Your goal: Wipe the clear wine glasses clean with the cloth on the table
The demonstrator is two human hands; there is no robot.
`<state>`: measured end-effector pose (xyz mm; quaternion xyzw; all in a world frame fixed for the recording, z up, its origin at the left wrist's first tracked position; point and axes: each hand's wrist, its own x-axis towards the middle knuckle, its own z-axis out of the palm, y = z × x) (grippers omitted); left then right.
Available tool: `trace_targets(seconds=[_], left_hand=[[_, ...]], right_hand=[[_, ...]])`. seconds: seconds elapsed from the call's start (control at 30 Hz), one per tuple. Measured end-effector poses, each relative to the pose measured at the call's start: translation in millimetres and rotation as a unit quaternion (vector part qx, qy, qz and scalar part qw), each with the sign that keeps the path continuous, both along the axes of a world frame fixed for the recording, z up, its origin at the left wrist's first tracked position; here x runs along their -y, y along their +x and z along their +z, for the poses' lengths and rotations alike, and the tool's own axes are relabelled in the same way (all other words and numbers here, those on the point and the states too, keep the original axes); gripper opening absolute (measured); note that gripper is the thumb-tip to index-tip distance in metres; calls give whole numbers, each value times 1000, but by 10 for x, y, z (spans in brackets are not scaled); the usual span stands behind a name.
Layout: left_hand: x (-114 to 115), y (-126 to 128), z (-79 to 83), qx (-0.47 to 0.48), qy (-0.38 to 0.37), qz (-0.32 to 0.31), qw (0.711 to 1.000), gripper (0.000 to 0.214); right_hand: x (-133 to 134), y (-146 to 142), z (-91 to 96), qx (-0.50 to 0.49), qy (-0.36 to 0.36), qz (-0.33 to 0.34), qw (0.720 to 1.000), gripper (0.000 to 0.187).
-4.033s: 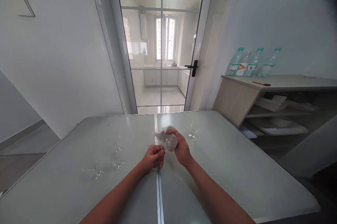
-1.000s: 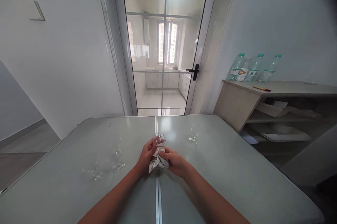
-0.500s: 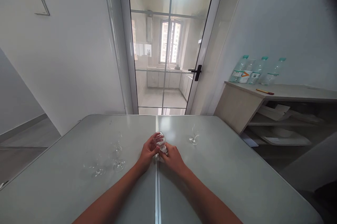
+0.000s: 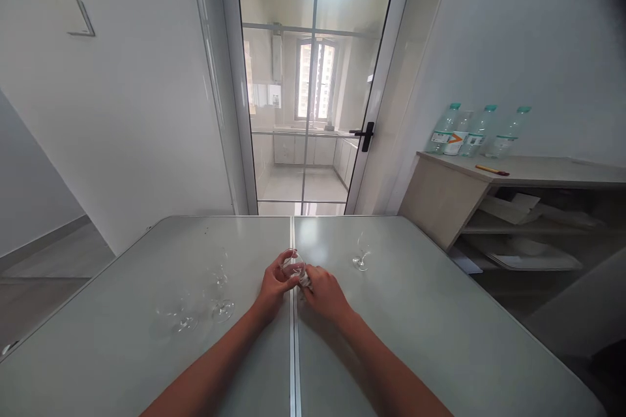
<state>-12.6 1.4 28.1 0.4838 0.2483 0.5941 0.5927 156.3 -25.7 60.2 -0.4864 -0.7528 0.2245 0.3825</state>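
Over the table's centre seam, my left hand (image 4: 274,283) is wrapped round the bowl of a clear stemmed glass (image 4: 293,265), which is tilted. My right hand (image 4: 323,290) is closed at the glass's stem end, the fingers bent round it. Something whitish shows by the right fingertips; whether it is part of the glass or a cloth, I cannot tell. Another stemmed glass (image 4: 360,262) stands to the right, beyond my right hand. To the left are more clear glasses, one with its round foot (image 4: 223,310) showing and another glass (image 4: 186,322) nearer the left edge; their outlines are faint.
The grey-green table (image 4: 122,365) has a metal seam (image 4: 294,365) down its middle. At the right stands a wooden shelf unit (image 4: 450,198) carrying several plastic bottles (image 4: 474,136) and a yellow-and-red stick (image 4: 491,170). A glazed door (image 4: 303,169) closes off the far side.
The held glass has turned in my hands, its rim now tipped more to the left. Both hands stay almost in the same place. The other glasses have not moved.
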Motion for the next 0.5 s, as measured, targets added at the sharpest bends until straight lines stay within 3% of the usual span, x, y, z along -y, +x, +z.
trace_targets(seconds=[0.1, 0.17, 0.23, 0.3, 0.4, 0.5], left_hand=[[-8, -21, -25, 5, -4, -26, 1000, 67], [-4, -23, -26, 15, -6, -43, 999, 66], [0, -17, -3, 29, -8, -32, 999, 65], [0, -9, 46, 47, -8, 2, 999, 60], [2, 1, 135, 70, 5, 51, 996, 55], [19, 19, 181, 62, 24, 64, 996, 56]], right_hand=[[-23, 28, 13, -98, -96, 90, 986, 25], [-66, 69, 9, -215, -191, 124, 950, 41], [-123, 123, -6, -341, -229, 88, 908, 51], [-180, 178, -21, -425, -195, 6, 884, 55], [-230, 201, -39, -435, -123, -104, 886, 59], [-229, 112, -83, -419, -171, -61, 890, 66]])
